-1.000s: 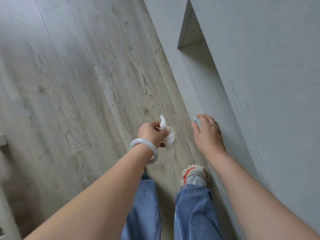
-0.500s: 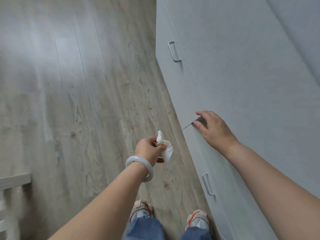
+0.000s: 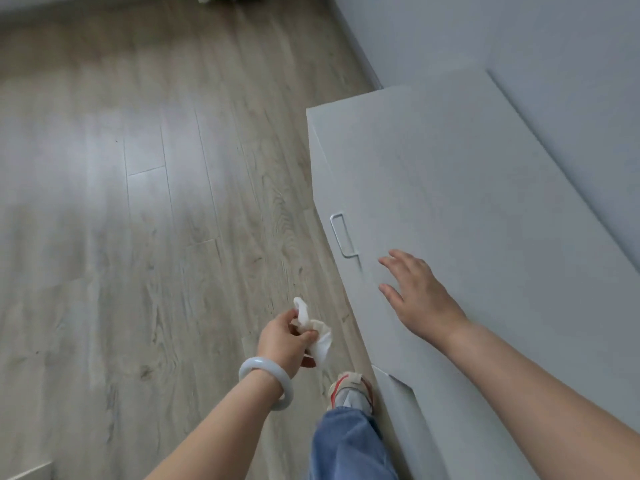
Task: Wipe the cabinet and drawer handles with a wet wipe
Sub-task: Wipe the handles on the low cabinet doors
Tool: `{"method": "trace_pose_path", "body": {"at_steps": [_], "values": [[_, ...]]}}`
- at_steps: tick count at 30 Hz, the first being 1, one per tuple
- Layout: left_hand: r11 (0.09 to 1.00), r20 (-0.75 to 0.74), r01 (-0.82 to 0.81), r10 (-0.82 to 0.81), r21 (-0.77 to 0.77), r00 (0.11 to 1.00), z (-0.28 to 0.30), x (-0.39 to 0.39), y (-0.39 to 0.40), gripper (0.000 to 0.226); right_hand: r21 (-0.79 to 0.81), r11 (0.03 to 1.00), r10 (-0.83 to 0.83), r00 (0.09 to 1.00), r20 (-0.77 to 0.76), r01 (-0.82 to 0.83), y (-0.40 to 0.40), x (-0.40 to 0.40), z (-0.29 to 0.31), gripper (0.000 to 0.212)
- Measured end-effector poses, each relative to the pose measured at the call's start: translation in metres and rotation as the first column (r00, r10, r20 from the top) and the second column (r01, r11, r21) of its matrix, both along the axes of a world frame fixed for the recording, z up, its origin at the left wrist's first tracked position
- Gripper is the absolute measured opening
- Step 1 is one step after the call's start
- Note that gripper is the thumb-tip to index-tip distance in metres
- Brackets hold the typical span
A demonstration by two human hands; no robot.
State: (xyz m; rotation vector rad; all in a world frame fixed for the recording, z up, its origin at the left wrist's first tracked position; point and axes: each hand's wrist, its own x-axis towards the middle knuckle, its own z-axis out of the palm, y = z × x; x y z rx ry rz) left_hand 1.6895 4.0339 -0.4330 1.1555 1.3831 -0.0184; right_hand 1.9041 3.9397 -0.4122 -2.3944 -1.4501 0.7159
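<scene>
Now the left hand [image 3: 284, 336] pinches the crumpled wet wipe [image 3: 317, 336] above the floor, ready to rub. Fingers spread, the right hand [image 3: 414, 294] hovers near the cabinet door [image 3: 467, 202], just beside its metal handle [image 3: 343, 235], probably next to be cleaned.

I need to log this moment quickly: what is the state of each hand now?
Left hand: closed, gripping the crumpled wet wipe.
Right hand: open, fingers spread on the cabinet front, beside the handle.
</scene>
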Motion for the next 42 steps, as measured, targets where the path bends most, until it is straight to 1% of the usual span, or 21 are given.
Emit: {"method": "trace_pose_path", "body": {"at_steps": [3, 7, 9, 12, 14, 16, 18, 20, 22, 25, 29, 32, 33, 37, 40, 42], "values": [[0.999, 0.014, -0.042, 0.042, -0.01, 0.999, -0.013, 0.026, 0.031, 0.048, 0.033, 0.997, 0.069, 0.992, 0.105, -0.073, 0.043, 0.034, -0.009, 0.049], [0.999, 0.018, -0.035, 0.035, -0.018, 0.999, -0.027, 0.057, 0.068, 0.044, 0.041, 0.98, 0.179, 0.954, 0.241, -0.194, 0.1, 0.051, -0.031, 0.064], [0.998, 0.03, -0.032, 0.034, -0.047, 0.999, -0.038, 0.074, 0.084, 0.048, 0.043, 0.988, 0.132, 0.955, 0.266, -0.149, 0.127, 0.054, -0.043, 0.065], [0.998, 0.047, -0.011, 0.014, -0.066, 0.999, -0.053, 0.097, 0.1, 0.05, 0.098, 0.995, -0.057, 0.964, 0.26, 0.033, 0.156, 0.056, -0.062, 0.064], [0.994, 0.068, -0.021, 0.029, -0.109, 0.997, -0.059, 0.109, 0.105, 0.048, 0.138, 0.988, -0.107, 0.946, 0.305, 0.067, 0.159, 0.054, -0.074, 0.06], [0.982, 0.105, -0.037, 0.057, -0.184, 0.993, -0.067, 0.119, 0.103, 0.044, 0.16, 0.985, -0.12, 0.92, 0.374, 0.064, 0.156, 0.053, -0.082, 0.056], [0.975, 0.129, -0.051, 0.08, -0.215, 0.988, -0.073, 0.125, 0.098, 0.045, 0.174, 0.983, -0.124, 0.908, 0.399, 0.058, 0.155, 0.053, -0.083, 0.055], [0.981, 0.13, -0.072, 0.096, -0.179, 0.987, -0.08, 0.132, 0.094, 0.044, 0.169, 0.984, -0.127, 0.903, 0.411, 0.061, 0.157, 0.054, -0.084, 0.056], [0.988, 0.112, -0.096, 0.11, -0.124, 0.988, -0.08, 0.135, 0.093, 0.035, 0.16, 0.986, -0.12, 0.898, 0.422, 0.056, 0.157, 0.054, -0.085, 0.056], [0.992, 0.111, -0.091, 0.101, -0.092, 0.989, -0.079, 0.137, 0.099, 0.025, 0.148, 0.988, -0.111, 0.893, 0.436, 0.05, 0.157, 0.053, -0.085, 0.057], [0.991, 0.13, -0.132, 0.133, -0.022, 0.982, -0.074, 0.147, 0.133, 0.018, 0.146, 0.988, -0.112, 0.886, 0.45, 0.051, 0.157, 0.053, -0.083, 0.058], [0.996, 0.12, -0.08, 0.076, 0.029, 0.99, -0.073, 0.156, 0.154, 0.017, 0.15, 0.987, -0.114, 0.884, 0.453, 0.051, 0.158, 0.053, -0.083, 0.058], [0.998, 0.107, -0.06, 0.057, 0.021, 0.993, -0.074, 0.155, 0.15, 0.016, 0.152, 0.987, -0.118, 0.882, 0.456, 0.053, 0.158, 0.053, -0.083, 0.058], [0.996, 0.089, -0.024, 0.032, -0.089, 0.996, -0.079, 0.138, 0.101, 0.013, 0.152, 0.987, -0.117, 0.873, 0.473, 0.05, 0.157, 0.053, -0.084, 0.058], [0.996, 0.068, -0.004, 0.01, -0.084, 0.998, -0.084, 0.138, 0.097, 0.016, 0.16, 0.986, -0.118, 0.872, 0.475, 0.046, 0.157, 0.054, -0.084, 0.058], [0.999, 0.084, -0.011, 0.015, -0.045, 0.996, -0.083, 0.143, 0.111, 0.02, 0.161, 0.986, -0.117, 0.874, 0.471, 0.046, 0.158, 0.053, -0.084, 0.058]]}}
